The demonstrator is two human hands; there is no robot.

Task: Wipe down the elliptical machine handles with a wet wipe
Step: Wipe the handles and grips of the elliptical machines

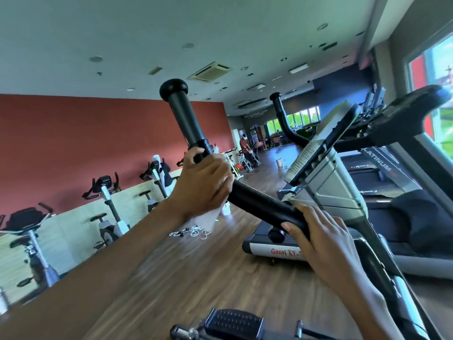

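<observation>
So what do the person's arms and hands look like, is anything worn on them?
Both are bare. The left hand and right hand have no gloves, and no ring, watch or band shows at the wrists. The forearms are uncovered too, with no sleeve reaching into the picture.

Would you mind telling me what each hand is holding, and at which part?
The left hand holds a wet wipe around the middle of the near handle; the right hand grips its lower end.

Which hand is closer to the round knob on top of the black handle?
Left. The left hand grips the handle below the round knob; the right hand holds the handle's lower end, farther away.
</observation>
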